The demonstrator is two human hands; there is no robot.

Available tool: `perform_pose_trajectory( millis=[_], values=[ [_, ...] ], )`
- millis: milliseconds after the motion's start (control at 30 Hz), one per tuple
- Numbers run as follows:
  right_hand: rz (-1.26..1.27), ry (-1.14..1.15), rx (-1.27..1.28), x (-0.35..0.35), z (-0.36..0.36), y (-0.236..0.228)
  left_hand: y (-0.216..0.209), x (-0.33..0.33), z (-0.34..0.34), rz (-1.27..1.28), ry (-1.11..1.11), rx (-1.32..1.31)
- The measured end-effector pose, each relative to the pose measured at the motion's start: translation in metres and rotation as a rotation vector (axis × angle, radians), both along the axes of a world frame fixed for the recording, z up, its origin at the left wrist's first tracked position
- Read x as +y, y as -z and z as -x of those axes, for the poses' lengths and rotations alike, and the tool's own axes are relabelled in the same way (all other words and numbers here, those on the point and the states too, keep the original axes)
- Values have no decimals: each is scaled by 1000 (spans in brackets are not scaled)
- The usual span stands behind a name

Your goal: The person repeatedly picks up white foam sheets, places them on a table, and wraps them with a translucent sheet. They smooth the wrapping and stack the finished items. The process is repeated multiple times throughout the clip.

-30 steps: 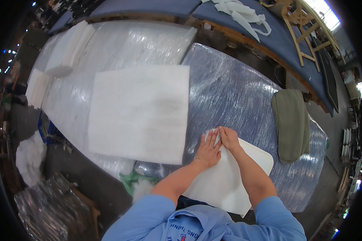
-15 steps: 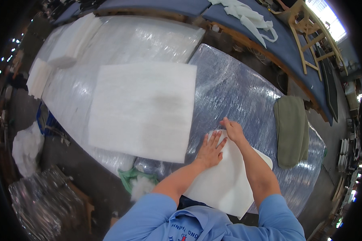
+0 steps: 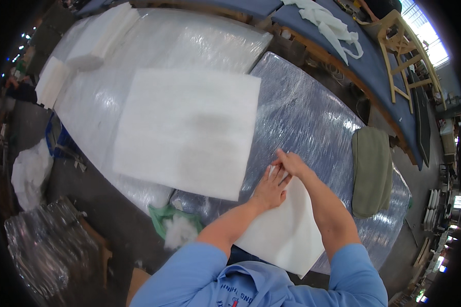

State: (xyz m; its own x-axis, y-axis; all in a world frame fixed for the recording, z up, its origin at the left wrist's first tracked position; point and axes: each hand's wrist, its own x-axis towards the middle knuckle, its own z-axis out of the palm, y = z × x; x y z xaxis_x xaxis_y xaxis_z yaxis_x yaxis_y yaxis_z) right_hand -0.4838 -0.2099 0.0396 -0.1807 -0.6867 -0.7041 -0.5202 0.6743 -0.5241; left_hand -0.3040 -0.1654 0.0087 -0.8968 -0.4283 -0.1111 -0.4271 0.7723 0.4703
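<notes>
A white padded sheet [image 3: 281,230], seemingly foam or wadding, lies in front of me, its narrow end pointing away from my body. My left hand [image 3: 272,188] rests flat on that narrow end, fingers stretched out. Across its fingertips comes my right hand [image 3: 292,165], its fingers bent and closed at the sheet's far tip; what sits under them is partly hidden. Left of both hands lies a large flat square of white wadding [image 3: 189,133], apart from them.
Plastic-wrapped panels [image 3: 302,112] form the work surface. A folded olive cloth [image 3: 371,171] lies to the right. White rolls [image 3: 100,41] are at far left. Green bag with white fluff [image 3: 179,227] sits near my left arm. A wooden frame [image 3: 402,56] stands on the blue table [image 3: 363,66].
My right hand has moved slightly left and closer over the left fingertips, its fingers more bent. The sheet's right-hand part shows less beside my right forearm. The view has shifted slightly.
</notes>
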Motion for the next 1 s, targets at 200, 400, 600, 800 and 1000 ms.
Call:
perform_pose_trajectory(
  millis=[200, 400, 600, 800, 1000],
  values=[
    [244, 185, 3, 22, 9, 16, 2, -1, 0, 41, -26, 31],
    [447, 553, 20, 54, 33, 21, -2, 2, 10, 42, 11, 33],
    [472, 988, -561, 75, -5, 0, 1, -1, 2, 60, -22, -30],
    [539, 1178, -423, 118, 8, 3, -10, 0, 6, -32, -18, 84],
    [503, 469, 589, 218, -27, 3, 3, -49, 24, -104, -370, 425]
  ],
)
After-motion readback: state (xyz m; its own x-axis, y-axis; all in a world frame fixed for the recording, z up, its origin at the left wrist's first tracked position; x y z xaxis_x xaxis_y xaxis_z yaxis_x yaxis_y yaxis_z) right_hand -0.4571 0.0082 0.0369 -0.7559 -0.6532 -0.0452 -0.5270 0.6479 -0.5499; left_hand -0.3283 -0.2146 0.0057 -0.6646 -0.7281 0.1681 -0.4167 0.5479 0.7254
